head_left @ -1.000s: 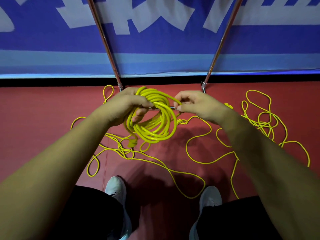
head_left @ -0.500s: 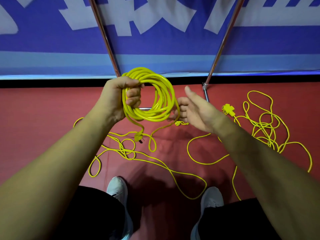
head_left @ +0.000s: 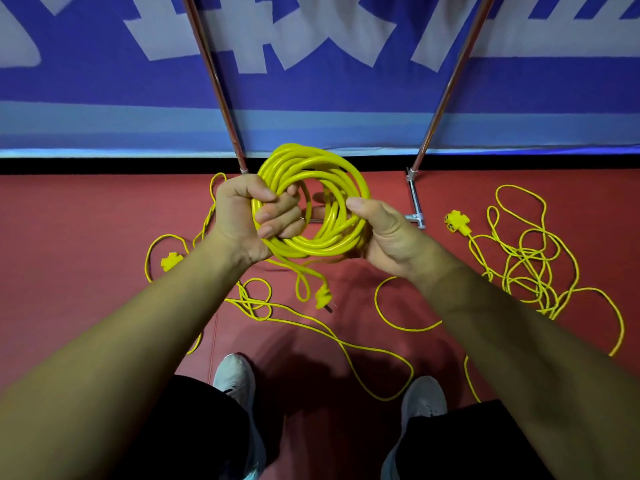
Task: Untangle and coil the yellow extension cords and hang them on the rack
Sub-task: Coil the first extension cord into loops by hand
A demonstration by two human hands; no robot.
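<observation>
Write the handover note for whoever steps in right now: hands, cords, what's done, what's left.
Left hand: grips the left side of the coiled cord.
Right hand: holds the coil's right side, thumb on top.
Cords: the coil is held in the air in front of the rack; its plug hangs below. A tangled cord lies on the red floor to the right; another loose cord lies to the left and runs between the feet.
Done: one cord coiled.
Left: hang this coil on the rack, then untangle, coil and hang the floor cords.
</observation>
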